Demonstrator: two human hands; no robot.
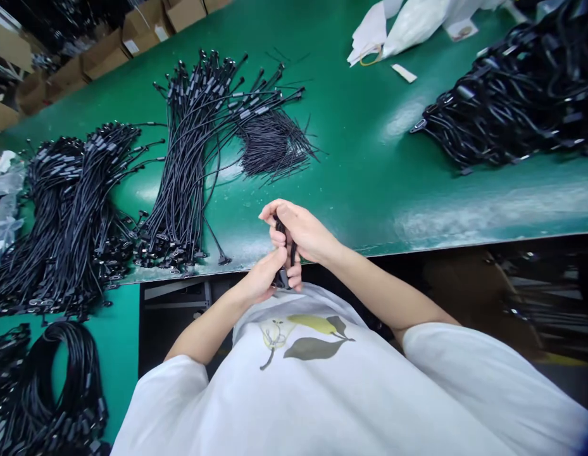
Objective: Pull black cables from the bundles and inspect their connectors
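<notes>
Two bare hands, left [265, 275] and right [306, 231], meet around one folded black cable [292, 253], located just off the near edge of a green table [355, 183], in front of a white shirt [256, 405]. The left hand's fingers are closed on the lower part of the cable, near a grey end piece [283, 278]; the right hand is curled around the upper part, its thumb and forefinger bent close together. Individual cables in the piles are too many and too tangled to count. On the table lie one sheaf of cables [184, 164] at centre-left, two adjoining bundles [66, 209] farther left, one pile of thin black strips [269, 149] and one large heap of black cables [516, 101] at right. One looped coil [80, 361] occupies the lower left. At least four cardboard boxes [104, 60] line the far left side (their contents cannot be made out); one bears a white label [131, 46], its writing too small to read. Clear plastic bags [6, 209] at the left edge hold indistinct pale items.
</notes>
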